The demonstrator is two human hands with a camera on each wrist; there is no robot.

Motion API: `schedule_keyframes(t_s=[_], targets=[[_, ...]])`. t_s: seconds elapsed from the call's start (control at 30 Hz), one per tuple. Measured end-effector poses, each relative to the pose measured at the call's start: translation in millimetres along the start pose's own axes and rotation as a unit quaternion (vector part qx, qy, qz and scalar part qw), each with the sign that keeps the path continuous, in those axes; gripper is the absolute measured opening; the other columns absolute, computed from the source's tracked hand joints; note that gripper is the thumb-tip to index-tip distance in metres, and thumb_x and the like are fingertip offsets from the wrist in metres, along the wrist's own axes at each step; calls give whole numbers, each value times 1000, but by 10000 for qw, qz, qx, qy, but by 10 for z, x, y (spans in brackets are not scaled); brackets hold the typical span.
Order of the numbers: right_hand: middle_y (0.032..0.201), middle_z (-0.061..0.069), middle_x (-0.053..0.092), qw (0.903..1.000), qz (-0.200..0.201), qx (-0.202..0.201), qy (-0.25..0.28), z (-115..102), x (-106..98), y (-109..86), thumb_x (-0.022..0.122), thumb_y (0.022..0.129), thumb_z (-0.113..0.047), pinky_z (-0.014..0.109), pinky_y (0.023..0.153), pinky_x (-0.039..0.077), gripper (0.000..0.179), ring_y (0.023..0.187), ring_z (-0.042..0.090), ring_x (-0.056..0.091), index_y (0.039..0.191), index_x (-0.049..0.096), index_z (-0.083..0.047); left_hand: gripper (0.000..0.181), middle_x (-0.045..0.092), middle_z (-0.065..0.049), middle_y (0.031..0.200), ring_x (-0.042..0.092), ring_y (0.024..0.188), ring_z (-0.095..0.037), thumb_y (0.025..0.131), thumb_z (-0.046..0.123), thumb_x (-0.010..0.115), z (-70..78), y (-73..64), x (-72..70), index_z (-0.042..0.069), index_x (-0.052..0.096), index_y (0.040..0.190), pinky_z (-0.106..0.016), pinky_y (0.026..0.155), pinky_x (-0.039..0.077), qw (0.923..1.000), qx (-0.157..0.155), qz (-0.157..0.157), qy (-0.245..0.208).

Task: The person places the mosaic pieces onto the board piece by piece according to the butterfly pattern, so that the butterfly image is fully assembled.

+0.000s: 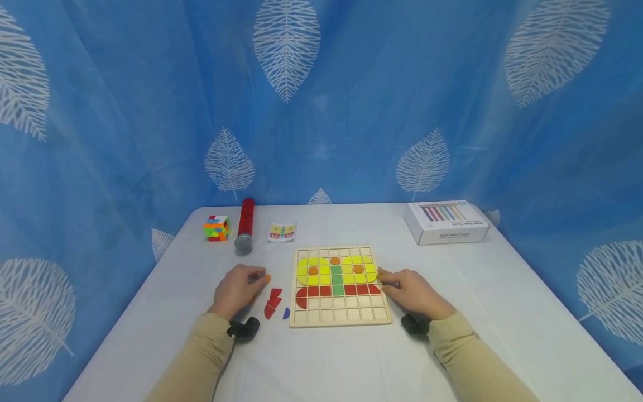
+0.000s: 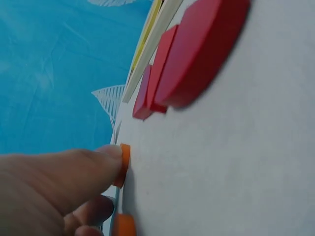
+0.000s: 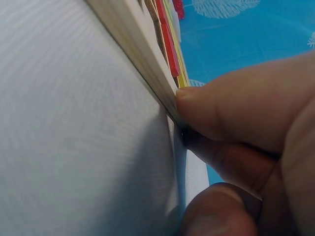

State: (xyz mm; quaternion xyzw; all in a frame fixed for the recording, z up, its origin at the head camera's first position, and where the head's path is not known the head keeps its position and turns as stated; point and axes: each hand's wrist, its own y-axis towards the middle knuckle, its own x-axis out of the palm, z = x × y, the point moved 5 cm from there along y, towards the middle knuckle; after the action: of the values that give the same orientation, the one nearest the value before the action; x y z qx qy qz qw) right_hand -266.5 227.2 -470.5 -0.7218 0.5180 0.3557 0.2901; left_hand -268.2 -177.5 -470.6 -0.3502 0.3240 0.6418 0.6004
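A square wooden grid board (image 1: pixel 321 318) lies mid-table, with yellow, green, red and orange pieces set in a pattern. Left of it, my left hand (image 1: pixel 236 290) pinches a small orange disc (image 2: pixel 125 164) at the thumb tip; the index fingertip is hidden in the left wrist view. A second orange piece (image 2: pixel 125 226) is below that hand's fingers. Loose red pieces (image 1: pixel 273 301) and a blue piece (image 1: pixel 286 313) lie between hand and board. At the board's right edge, my right hand (image 1: pixel 414 291) grips the rim with thumb and finger.
Behind the board lies a small pattern card (image 1: pixel 282 232). A red microphone (image 1: pixel 246 220) and a puzzle cube (image 1: pixel 217 228) are at the back left. At the back right stands a white box (image 1: pixel 447 222). A blue leaf-print curtain (image 1: pixel 341 111) hangs behind the white table.
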Motion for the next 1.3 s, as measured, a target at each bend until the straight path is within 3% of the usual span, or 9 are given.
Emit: schedule_keyframes(t_s=[0.23, 0.37, 0.43, 0.53, 0.6, 0.7, 0.93, 1.3], targets=[[149, 5, 57, 10000, -1, 62, 2, -8, 5, 4, 67, 99, -24, 58, 114, 39, 39, 144, 36, 47, 136, 67, -13, 28, 68, -3, 114, 61, 102, -22, 91, 27, 79, 75, -22, 10, 17, 72, 116, -45, 91, 55, 9995, 131, 111, -261], [149, 6, 57, 10000, 17, 66, 13, -9, 8, 2, 67, 99, -24, 57, 114, 39, 38, 143, 36, 47, 135, 68, -13, 19, 70, 3, 102, 60, 84, -18, 90, 27, 80, 267, -125, 58, 20, 72, 106, -34, 74, 54, 9973, 266, 126, -671], [149, 6, 57, 10000, -7, 75, -2, -7, 10, 1, 67, 99, -24, 58, 114, 39, 38, 143, 36, 47, 135, 67, -13, 16, 70, 6, 98, 58, 76, -17, 90, 27, 81, 406, -201, 125, 22, 73, 103, -29, 65, 51, 9951, 446, -66, -885], [149, 6, 56, 9999, -29, 103, -44, -10, 3, -4, 67, 99, -25, 58, 114, 39, 39, 143, 37, 47, 136, 67, -13, 11, 69, 10, 91, 56, 70, -17, 90, 28, 80, 631, -298, 268, 25, 75, 99, -27, 58, 47, 9890, 951, -519, -1008], [149, 6, 56, 9999, -18, 121, -44, -18, -11, -8, 67, 99, -25, 59, 114, 39, 39, 144, 37, 47, 136, 67, -13, 8, 69, 13, 88, 56, 72, -15, 91, 29, 79, 755, -346, 360, 28, 76, 98, -27, 60, 47, 9840, 1270, -780, -974], [150, 7, 56, 9999, -18, 102, 22, -32, -24, -11, 67, 99, -24, 59, 114, 38, 39, 144, 38, 46, 136, 67, -12, 6, 67, 16, 87, 57, 78, -13, 91, 31, 79, 866, -383, 458, 31, 78, 97, -28, 68, 47, 9798, 1619, -906, -749], [149, 7, 57, 9999, -25, 123, 14, -30, -2, -2, 67, 99, -25, 58, 114, 39, 39, 144, 36, 47, 136, 67, -13, 7, 66, 18, 88, 56, 79, -7, 90, 30, 80, 887, -382, 520, 30, 80, 97, -29, 74, 48, 9764, 2046, -672, -187], [150, 6, 56, 10000, -27, 80, -27, -4, 9, 13, 67, 99, -25, 59, 115, 38, 40, 144, 37, 46, 137, 67, -13, 10, 61, 17, 88, 54, 77, -6, 87, 37, 82, 911, -407, 529, 32, 82, 95, -25, 67, 45, 9734, 2226, -472, 257]])
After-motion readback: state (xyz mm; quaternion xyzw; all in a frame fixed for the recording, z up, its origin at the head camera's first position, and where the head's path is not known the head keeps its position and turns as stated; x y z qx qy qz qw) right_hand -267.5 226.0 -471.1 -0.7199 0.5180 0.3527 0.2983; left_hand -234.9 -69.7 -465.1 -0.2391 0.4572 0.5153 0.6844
